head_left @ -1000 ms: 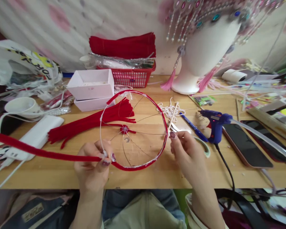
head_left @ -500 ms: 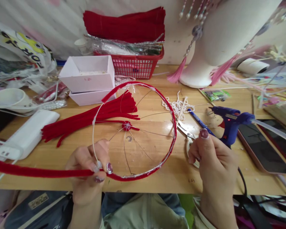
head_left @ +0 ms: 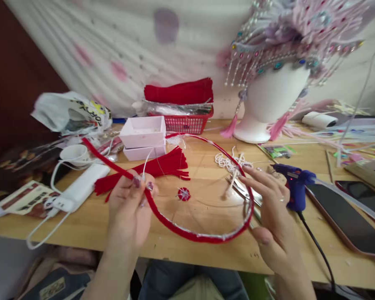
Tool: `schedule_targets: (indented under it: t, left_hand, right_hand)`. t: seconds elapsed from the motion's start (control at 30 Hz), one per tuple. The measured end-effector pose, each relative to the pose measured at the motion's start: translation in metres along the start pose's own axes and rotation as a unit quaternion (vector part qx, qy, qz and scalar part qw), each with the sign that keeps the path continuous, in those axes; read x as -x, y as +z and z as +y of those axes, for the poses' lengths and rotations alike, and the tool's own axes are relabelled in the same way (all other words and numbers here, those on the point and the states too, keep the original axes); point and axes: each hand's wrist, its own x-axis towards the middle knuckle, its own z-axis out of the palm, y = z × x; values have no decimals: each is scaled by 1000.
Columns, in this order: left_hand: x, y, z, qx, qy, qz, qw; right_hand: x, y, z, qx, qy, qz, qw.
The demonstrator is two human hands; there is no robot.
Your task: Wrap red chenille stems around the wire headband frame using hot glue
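My left hand pinches the left side of a thin wire hoop together with the red chenille stem that runs around it. The stem's loose end points up to the left. My right hand is at the hoop's right edge, fingers stretched and thumb apart; whether the fingertips touch the hoop I cannot tell. A small red disc with thin wires shows inside the hoop. Beneath and behind it lie a bundle of red chenille stems, pearl bead strings and scissors.
To the right are a blue glue gun and a phone. White boxes, a red basket and a white mannequin head wearing a headdress stand at the back. A white power strip lies left.
The view has tilted up, showing more of the headdress. My right hand has opened from a closed pose and moved to the hoop's right edge. The stem's loose end has swung upward; my left hand keeps its pinch.
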Motion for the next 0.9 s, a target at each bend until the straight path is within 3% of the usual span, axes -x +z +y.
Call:
schedule_targets:
  t: [0.1,0.23,0.43,0.67,0.8,0.9]
  left_hand:
    - [4,6,9,37,-63,10,997]
    - [7,16,18,86,-165,72,980]
    - [12,34,27,183,-299,198,915]
    - [24,33,24,193,-288,167,923]
    - [23,30,20,160,-245,125,948]
    - [20,27,14,115,-179,90,973]
  right_hand:
    - [4,-3,1,-20,-8,26,999]
    - [8,-7,2,-54,-5,53,997]
    - [12,-11,9,-93,-12,61,994]
    - [31,-2,24,-146,120,112,976]
    - [25,-7,17,-114,123,116,979]
    - [17,-14,-3,-68,127,168,975]
